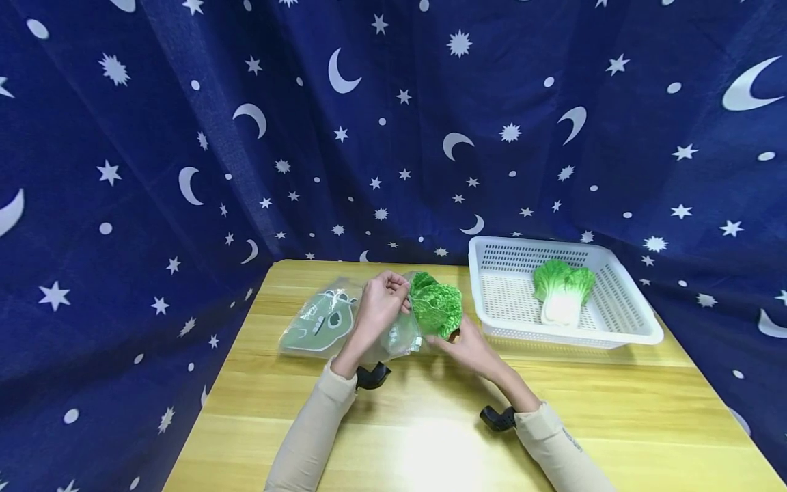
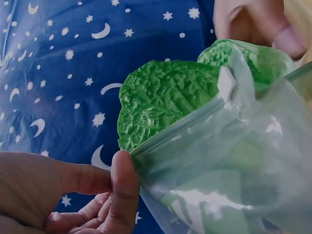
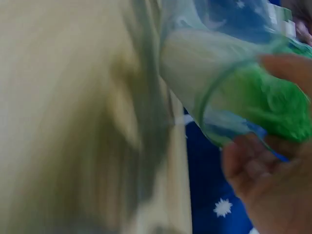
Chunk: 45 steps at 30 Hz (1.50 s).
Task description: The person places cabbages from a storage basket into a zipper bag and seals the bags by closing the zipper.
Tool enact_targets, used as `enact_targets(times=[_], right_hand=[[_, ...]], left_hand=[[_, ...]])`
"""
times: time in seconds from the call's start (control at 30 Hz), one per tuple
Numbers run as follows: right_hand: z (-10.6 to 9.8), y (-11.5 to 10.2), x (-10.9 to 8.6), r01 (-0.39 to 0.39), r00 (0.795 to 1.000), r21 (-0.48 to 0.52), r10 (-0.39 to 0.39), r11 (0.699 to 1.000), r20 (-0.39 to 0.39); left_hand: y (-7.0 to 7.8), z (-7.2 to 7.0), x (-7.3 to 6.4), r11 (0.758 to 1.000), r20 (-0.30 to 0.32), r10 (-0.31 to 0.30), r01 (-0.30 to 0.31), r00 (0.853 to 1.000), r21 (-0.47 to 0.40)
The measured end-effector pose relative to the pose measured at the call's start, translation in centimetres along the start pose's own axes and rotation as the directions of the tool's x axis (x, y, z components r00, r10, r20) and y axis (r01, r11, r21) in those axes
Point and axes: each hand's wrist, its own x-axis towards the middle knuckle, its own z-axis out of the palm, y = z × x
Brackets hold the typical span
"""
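Note:
A toy-like Chinese cabbage [image 1: 436, 307] has its pale base inside a clear zip bag [image 2: 214, 180], while its crinkled green leaves [image 2: 165, 100] stick out of the mouth. My left hand [image 1: 384, 301] pinches the bag's zip edge between thumb and finger, beside the leaves. At the other side of the mouth, my right hand [image 3: 278, 170] grips the bag rim, thumb on one side and curled fingers on the other, close around the leaves. A white zip slider [image 2: 226, 84] shows on the edge. Part of the right hand is hidden behind the leaves in the head view.
Flat on the table at the left is a clear bag with a green cartoon face [image 1: 322, 321]. A white plastic basket [image 1: 621, 294] stands at the back right, with another Chinese cabbage [image 1: 562, 294] in it. A dark blue star-and-moon curtain [image 1: 393, 137] hangs behind the wooden table [image 1: 295, 424].

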Motion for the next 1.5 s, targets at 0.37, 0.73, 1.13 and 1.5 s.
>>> enact_targets(times=[0.37,0.73,1.13,1.5], right_hand=[[-0.6,2.3,-0.4,-0.1,0.994,0.116,0.096,0.988,0.046],[0.4,3.2,-0.1,-0.246,0.967,0.165,0.231,0.955,0.105],[-2.2,-2.2,0.4,-0.191,0.975,0.383,0.221,0.904,-0.035],[-6.4,-8.1,1.6,-0.096,0.962,0.487,0.206,0.868,-0.178]], left_hand=[[0.5,-0.8,-0.1,0.999,-0.051,0.026,-0.029,0.998,-0.042],[0.5,-0.7,-0.2,0.999,-0.052,0.017,-0.019,0.998,-0.04],[2.6,-3.5,0.7,0.995,-0.13,0.096,-0.1,0.987,-0.027],[6.3,-6.9,2.8,0.984,-0.116,0.139,-0.124,0.983,0.126]])
